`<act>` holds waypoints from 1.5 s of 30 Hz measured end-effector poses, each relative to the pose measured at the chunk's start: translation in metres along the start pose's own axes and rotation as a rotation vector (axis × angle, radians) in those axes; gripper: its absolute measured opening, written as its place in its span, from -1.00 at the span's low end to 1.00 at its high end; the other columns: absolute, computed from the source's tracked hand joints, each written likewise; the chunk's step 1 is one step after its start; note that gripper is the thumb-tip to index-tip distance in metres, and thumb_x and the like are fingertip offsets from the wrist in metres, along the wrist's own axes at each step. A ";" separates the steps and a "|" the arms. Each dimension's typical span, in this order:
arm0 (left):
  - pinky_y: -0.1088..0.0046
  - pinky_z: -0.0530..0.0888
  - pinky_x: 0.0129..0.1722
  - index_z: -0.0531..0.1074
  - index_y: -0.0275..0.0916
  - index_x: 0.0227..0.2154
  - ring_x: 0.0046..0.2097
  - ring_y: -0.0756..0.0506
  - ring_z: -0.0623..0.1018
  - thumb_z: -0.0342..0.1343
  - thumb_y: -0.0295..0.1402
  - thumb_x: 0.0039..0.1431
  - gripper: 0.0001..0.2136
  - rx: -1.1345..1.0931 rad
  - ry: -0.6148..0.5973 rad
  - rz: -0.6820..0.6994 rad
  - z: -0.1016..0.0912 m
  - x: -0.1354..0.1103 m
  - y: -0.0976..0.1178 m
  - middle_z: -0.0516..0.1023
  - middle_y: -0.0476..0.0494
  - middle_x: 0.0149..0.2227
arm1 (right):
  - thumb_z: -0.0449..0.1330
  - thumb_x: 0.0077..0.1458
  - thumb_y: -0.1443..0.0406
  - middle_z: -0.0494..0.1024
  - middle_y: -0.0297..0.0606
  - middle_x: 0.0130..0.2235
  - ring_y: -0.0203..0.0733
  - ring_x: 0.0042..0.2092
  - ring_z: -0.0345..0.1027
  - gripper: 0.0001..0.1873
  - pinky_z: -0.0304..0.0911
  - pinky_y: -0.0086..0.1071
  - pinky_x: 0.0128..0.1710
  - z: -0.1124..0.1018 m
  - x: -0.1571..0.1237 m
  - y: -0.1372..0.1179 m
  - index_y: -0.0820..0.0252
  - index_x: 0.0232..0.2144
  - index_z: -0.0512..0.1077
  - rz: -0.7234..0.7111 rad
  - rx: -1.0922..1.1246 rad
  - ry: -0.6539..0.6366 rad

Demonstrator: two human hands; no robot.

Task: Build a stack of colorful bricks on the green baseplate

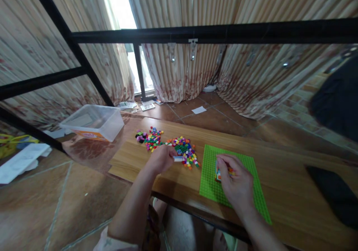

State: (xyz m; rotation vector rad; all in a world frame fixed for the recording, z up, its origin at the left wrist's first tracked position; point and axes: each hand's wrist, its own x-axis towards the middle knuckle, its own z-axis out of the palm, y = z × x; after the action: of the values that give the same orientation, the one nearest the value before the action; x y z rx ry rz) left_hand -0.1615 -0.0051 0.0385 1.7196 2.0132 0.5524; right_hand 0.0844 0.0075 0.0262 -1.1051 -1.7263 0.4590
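Note:
My left hand (162, 158) is at the near side of a pile of small coloured toy bricks (183, 146), its fingers pinched. A long pale white-and-blue brick (178, 158) sticks out from its fingertips to the right. My right hand (237, 178) is over a bright green studded baseplate (208, 182), fingers curled and thumb against the index finger. Beneath and beside that hand shows a small multicoloured brick build (218, 174) on the baseplate, largely covered by the fingers. Whatever the right fingertips pinch is hidden.
The wooden table (179, 186) carries a dark flat object (332, 191) at its right. Left of the table stands a clear plastic bin (96, 122). A black metal frame (179, 35) crosses in front of the curtains (184, 72). Papers (199, 110) lie on the tiled floor.

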 end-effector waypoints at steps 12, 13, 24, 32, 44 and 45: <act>0.45 0.40 -0.21 0.59 -0.17 -0.27 -0.24 -0.11 0.54 0.10 -0.48 0.03 -0.77 0.112 0.111 -0.072 -0.005 -0.003 0.004 0.60 -0.09 -0.33 | 0.11 0.25 0.27 0.57 -0.23 -0.26 -0.21 -0.21 0.46 -0.83 0.34 -0.32 -0.17 0.016 0.001 -0.009 0.15 -0.29 0.50 -0.097 -0.005 -0.036; 0.43 0.41 -0.18 0.58 -0.16 -0.23 -0.22 -0.11 0.54 0.11 -0.47 0.04 -0.75 0.108 0.129 -0.058 -0.002 -0.001 0.007 0.60 -0.11 -0.28 | 0.11 0.25 0.27 0.57 -0.23 -0.26 -0.21 -0.21 0.46 -0.83 0.34 -0.33 -0.17 0.017 0.001 -0.010 0.15 -0.29 0.50 -0.104 -0.006 -0.045; 0.32 0.42 -0.03 0.49 -0.25 -0.25 -0.06 -0.18 0.48 0.08 -0.43 0.13 -0.85 0.260 0.173 0.085 0.036 0.012 0.029 0.48 -0.24 -0.16 | 0.10 0.25 0.31 0.57 -0.25 -0.27 -0.25 -0.22 0.45 -0.84 0.34 -0.37 -0.17 0.019 0.003 -0.013 0.16 -0.30 0.49 -0.182 -0.042 -0.083; 0.29 0.41 -0.08 0.40 -0.26 -0.23 -0.12 -0.16 0.50 0.02 -0.46 0.17 -0.87 0.044 0.269 0.189 0.029 0.011 0.032 0.50 -0.21 -0.19 | 0.15 0.19 0.20 0.56 -0.27 -0.36 -0.21 -0.31 0.44 -0.79 0.33 -0.33 -0.26 -0.025 0.025 0.010 0.17 -0.36 0.53 0.023 -0.056 0.216; 0.55 0.23 -0.57 0.29 -0.24 -0.55 -0.58 0.07 0.31 -0.05 -0.08 0.21 -0.65 -0.835 -0.316 0.123 0.059 0.000 0.085 0.35 0.05 -0.60 | 0.23 0.09 0.18 0.57 -0.26 -0.25 -0.23 -0.31 0.43 -0.77 0.37 -0.31 -0.29 -0.045 0.023 0.014 0.10 -0.20 0.54 0.150 0.125 -0.124; 0.55 0.24 -0.56 0.31 -0.25 -0.54 -0.58 0.07 0.32 -0.05 -0.07 0.20 -0.64 -0.846 -0.322 0.114 0.062 0.000 0.088 0.36 0.04 -0.60 | 0.24 0.07 0.20 0.57 -0.26 -0.23 -0.22 -0.28 0.44 -0.76 0.37 -0.30 -0.24 -0.046 0.021 0.013 0.08 -0.18 0.54 0.124 0.097 -0.199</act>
State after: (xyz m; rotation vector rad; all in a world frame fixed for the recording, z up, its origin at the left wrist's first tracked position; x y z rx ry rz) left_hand -0.0551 0.0092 0.0366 1.2771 1.1909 0.9264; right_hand 0.1289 0.0237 0.0482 -1.1316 -1.7919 0.7442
